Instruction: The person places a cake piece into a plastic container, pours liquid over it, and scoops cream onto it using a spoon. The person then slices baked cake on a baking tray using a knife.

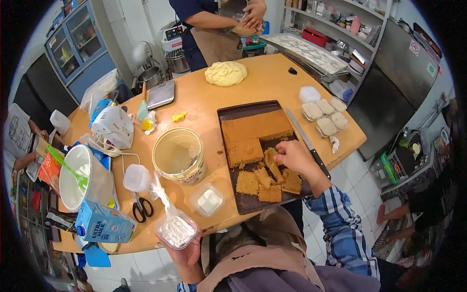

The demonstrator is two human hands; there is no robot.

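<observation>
My left hand (188, 249) holds a small clear plastic tub (195, 228) filled with white cream, near the table's front edge. A white piping bag (163, 192) stands just behind the tub, its end close to the cream; whether they touch I cannot tell. My right hand (297, 156) reaches over the dark baking tray (245, 204), fingers closed on a strip of brown sponge cake (273, 165). Several cut cake pieces (248, 182) lie around it, and a larger uncut slab (255, 125) fills the tray's far side.
Beside the tray lies a long knife (306, 138). Filled tubs (325, 119) stand at the right, another tub (208, 200) left of the tray. A bucket (179, 153), scissors (142, 209), milk carton (107, 221) and dough (226, 74) share the table. A person (209, 29) stands opposite.
</observation>
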